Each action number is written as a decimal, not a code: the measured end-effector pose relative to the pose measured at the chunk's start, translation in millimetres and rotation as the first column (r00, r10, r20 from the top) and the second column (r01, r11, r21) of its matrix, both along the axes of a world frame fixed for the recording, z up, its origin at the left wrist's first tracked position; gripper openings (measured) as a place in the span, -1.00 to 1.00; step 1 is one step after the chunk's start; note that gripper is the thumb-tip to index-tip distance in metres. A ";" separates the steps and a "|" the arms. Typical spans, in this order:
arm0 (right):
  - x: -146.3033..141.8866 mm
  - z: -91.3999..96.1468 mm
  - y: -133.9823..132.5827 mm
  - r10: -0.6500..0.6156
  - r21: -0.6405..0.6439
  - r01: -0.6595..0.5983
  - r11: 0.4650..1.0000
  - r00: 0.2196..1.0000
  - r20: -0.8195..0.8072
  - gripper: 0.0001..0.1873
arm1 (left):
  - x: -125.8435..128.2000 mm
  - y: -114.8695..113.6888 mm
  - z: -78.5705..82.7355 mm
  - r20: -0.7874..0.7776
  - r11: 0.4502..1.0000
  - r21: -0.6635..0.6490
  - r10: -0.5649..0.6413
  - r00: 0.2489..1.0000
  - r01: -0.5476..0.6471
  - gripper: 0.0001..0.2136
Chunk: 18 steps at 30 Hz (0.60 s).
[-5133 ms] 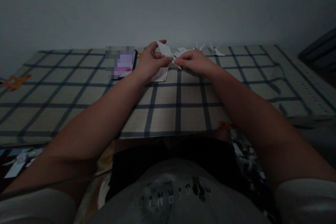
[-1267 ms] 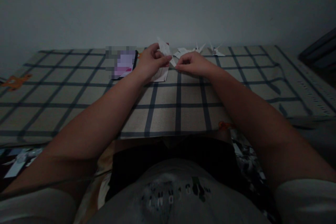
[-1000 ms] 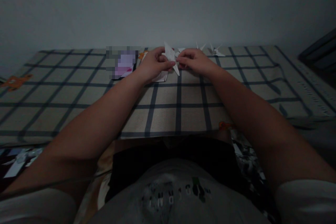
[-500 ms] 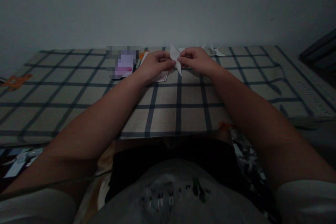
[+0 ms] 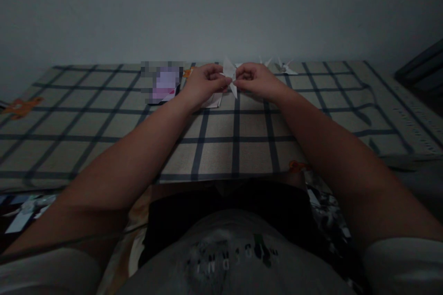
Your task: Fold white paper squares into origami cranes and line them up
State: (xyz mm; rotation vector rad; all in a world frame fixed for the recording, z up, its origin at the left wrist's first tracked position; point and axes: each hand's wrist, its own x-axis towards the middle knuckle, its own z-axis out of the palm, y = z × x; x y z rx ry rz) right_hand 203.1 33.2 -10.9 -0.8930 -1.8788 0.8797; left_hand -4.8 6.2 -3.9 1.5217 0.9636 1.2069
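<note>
A small folded piece of white paper (image 5: pixel 230 73) with pointed tips is held between both hands above the checked cloth (image 5: pixel 221 124). My left hand (image 5: pixel 204 82) pinches its left side with curled fingers. My right hand (image 5: pixel 258 79) pinches its right side, fingers closed. The paper's lower tip points down toward the cloth. Flat white paper sheets (image 5: pixel 212 100) lie under my left hand.
A phone with a lit pink screen (image 5: pixel 165 84) lies left of my hands. Two finished paper cranes (image 5: pixel 284 67) stand at the far edge near the wall. An orange shape (image 5: pixel 19 106) lies at far left. Paper scraps (image 5: pixel 24 214) lie at lower left.
The folded paper has turned upright and moved slightly right between my hands. My right hand has come up from the cloth and closed on its right side.
</note>
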 end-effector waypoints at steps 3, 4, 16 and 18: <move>-0.1 1.3 -1.6 -0.015 0.006 0.015 1.000 1.000 0.011 -0.83 | 0.9 -0.2 0.3 0.001 1.000 0.019 0.014 1.000 -0.014 -0.82; -0.2 1.5 -2.2 -0.025 0.011 0.024 1.000 1.000 0.012 -0.82 | 0.9 -0.1 0.4 -0.001 1.000 0.024 0.019 1.000 -0.019 -0.83; -3.9 9.3 -11.4 -0.071 0.146 0.056 0.988 0.992 0.101 -0.78 | 0.8 4.8 -0.1 0.004 0.986 0.102 0.131 0.991 -0.131 -0.80; -3.9 10.5 -13.6 -0.074 0.168 0.054 0.984 0.991 0.114 -0.78 | 0.5 3.0 0.9 -0.011 0.983 0.124 0.139 0.990 -0.136 -0.84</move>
